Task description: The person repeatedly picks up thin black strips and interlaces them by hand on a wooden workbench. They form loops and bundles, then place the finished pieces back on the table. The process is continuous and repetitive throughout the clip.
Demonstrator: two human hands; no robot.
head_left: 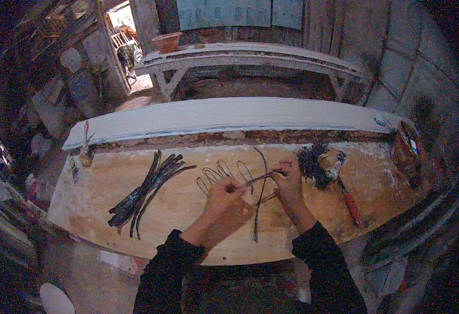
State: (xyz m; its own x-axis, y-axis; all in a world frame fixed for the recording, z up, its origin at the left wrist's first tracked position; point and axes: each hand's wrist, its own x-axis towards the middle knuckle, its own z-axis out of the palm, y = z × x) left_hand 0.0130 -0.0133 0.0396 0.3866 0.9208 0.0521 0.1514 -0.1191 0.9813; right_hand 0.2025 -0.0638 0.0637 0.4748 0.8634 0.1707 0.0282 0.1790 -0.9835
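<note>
My left hand (227,201) pinches one end of a thin dark strip (253,181) above the middle of the wooden board. The other end is between the closed fingertips of my right hand (289,183), so the strip spans the gap, slanting up to the right. A longer dark strip (258,214) runs roughly at right angles to it, crossing close to my right fingers; whether the two are joined cannot be made out. Several thin oval loops (223,168) lie just beyond my left hand. Farther left rests a bundle of flat black strips (148,191).
Right of my hands sit a dark clump of short pieces (314,165) and a red-handled tool (350,204) with a pale head. A long white beam (229,118) borders the board's (93,204) far side. Behind it stands a bench (250,55) bearing a reddish bowl (167,42).
</note>
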